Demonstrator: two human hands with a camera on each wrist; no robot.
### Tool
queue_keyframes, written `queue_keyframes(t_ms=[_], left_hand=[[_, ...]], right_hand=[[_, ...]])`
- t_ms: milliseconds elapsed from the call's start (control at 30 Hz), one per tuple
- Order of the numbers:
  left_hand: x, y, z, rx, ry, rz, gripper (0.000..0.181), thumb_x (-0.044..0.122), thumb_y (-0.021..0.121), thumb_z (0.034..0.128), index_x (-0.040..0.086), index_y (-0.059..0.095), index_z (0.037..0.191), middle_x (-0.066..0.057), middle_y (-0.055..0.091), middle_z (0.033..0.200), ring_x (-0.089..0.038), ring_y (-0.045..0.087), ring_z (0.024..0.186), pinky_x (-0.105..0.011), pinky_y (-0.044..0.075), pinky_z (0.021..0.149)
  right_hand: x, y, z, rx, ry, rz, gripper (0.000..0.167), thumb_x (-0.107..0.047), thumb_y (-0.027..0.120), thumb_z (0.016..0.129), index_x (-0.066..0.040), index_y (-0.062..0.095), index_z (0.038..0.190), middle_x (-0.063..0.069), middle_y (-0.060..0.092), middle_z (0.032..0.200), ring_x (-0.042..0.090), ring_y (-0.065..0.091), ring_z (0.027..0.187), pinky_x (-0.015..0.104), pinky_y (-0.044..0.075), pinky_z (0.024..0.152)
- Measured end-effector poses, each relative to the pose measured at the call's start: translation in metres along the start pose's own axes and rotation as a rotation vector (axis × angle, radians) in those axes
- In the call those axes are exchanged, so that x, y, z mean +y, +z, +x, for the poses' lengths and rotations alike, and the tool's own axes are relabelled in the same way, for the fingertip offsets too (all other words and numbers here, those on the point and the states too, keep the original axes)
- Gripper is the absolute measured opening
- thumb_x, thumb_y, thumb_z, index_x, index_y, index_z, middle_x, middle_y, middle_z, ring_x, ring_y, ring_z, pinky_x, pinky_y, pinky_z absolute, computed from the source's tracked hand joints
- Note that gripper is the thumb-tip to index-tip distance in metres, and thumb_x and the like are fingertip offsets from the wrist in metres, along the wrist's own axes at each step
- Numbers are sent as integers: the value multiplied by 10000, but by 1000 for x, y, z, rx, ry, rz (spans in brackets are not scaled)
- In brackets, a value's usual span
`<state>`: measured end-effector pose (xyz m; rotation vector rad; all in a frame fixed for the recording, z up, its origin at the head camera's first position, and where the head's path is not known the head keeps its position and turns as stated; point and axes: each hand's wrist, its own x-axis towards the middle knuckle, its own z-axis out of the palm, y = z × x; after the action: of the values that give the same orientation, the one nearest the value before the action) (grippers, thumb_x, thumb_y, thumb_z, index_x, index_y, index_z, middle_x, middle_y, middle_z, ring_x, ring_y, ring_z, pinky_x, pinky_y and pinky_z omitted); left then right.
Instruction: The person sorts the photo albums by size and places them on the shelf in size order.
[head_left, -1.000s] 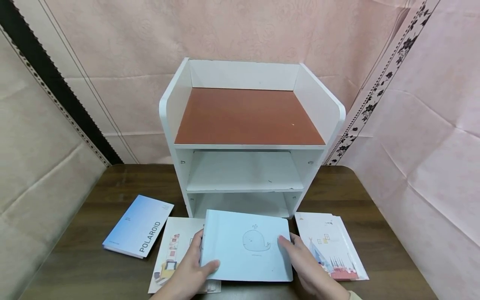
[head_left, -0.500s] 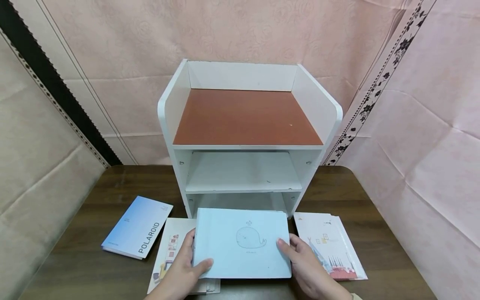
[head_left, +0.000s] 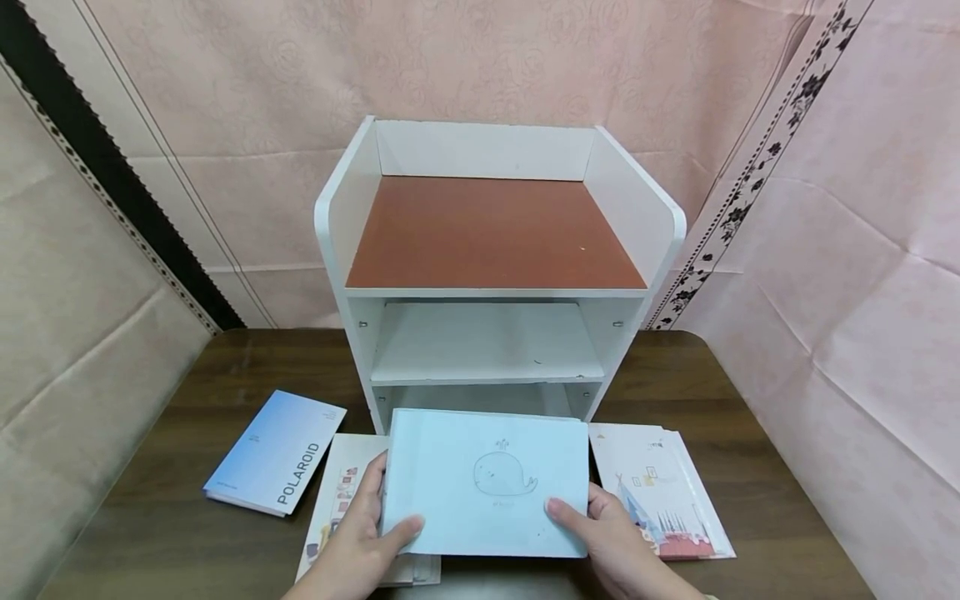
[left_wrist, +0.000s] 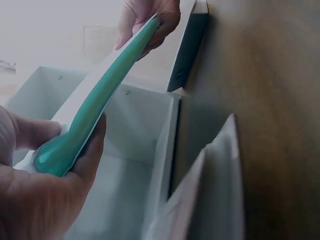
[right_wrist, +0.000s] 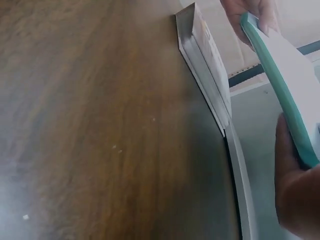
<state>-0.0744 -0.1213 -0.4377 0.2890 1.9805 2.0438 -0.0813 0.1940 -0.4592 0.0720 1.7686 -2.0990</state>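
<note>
A light blue book (head_left: 457, 492) with a whale drawing on its cover is held up off the table, in front of the shelf unit's lowest opening. My left hand (head_left: 363, 529) grips its left side, thumb on the cover and fingers behind. On the right side my right hand (head_left: 611, 533) pinches it the same way, thumb near the lower corner. The left wrist view shows the book's green edge (left_wrist: 107, 87) between both hands. Partly covered by the book and my left hand, a pale illustrated book (head_left: 337, 492) lies on the table.
A white shelf unit (head_left: 487, 293) with a brown top panel (head_left: 495, 233) stands behind the book. To the left lies a blue book marked POLAROID (head_left: 277, 450). Another pale illustrated book (head_left: 663, 492) lies at the right on the dark wooden table (head_left: 750, 500).
Both hands have shifted the blue book slightly left and then tipped its far edge up a little. My right thumb now sits lower on the cover. The other books stay put.
</note>
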Motion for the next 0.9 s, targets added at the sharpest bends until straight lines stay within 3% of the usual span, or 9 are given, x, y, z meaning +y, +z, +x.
queue_keyframes(t_ms=[133,267,400,533,733,900], left_hand=[[5,3,3,19,27,55,813,159,653,935,279,103,1522,-69,242,1543,-271,412,1305,-270,448,965],[11,6,5,21,39,106,847,178,669,928,323,85,1525,-12,207,1560,-239,387,1332,-275,434,983],[17,8,5,13,37,168,892,202,687,918,306,45,1529,-44,202,1568,-243,378,1341,-290,417,1002],[20,11,7,12,58,183,880,202,692,915,278,66,1529,-136,318,1520,-261,469,1273,-291,470,946],[29,16,11,145,151,163,644,136,716,890,156,364,1429,-118,587,1296,-190,619,1098,-282,530,848],[39,17,15,232,177,131,505,68,715,878,130,492,1326,-73,647,1205,-168,639,1062,-283,538,825]], right_hand=[[-5,4,-1,125,-68,-63,438,-208,662,932,24,540,1283,118,676,1156,243,670,984,358,555,811],[-14,5,-2,206,-152,-103,417,-200,692,905,27,585,1238,131,683,1132,270,684,937,366,567,768],[-23,3,-2,243,-206,-116,374,-183,705,894,12,618,1201,127,694,1106,284,693,898,376,573,741],[-33,-2,-3,245,-240,-120,353,-163,694,904,14,616,1199,119,695,1105,290,693,896,389,573,743],[-53,-3,-2,211,-321,-134,386,-147,685,912,37,581,1234,113,683,1147,309,677,960,415,562,777],[-70,1,4,218,-411,-151,382,-109,699,897,34,589,1233,124,686,1136,308,675,974,411,562,788]])
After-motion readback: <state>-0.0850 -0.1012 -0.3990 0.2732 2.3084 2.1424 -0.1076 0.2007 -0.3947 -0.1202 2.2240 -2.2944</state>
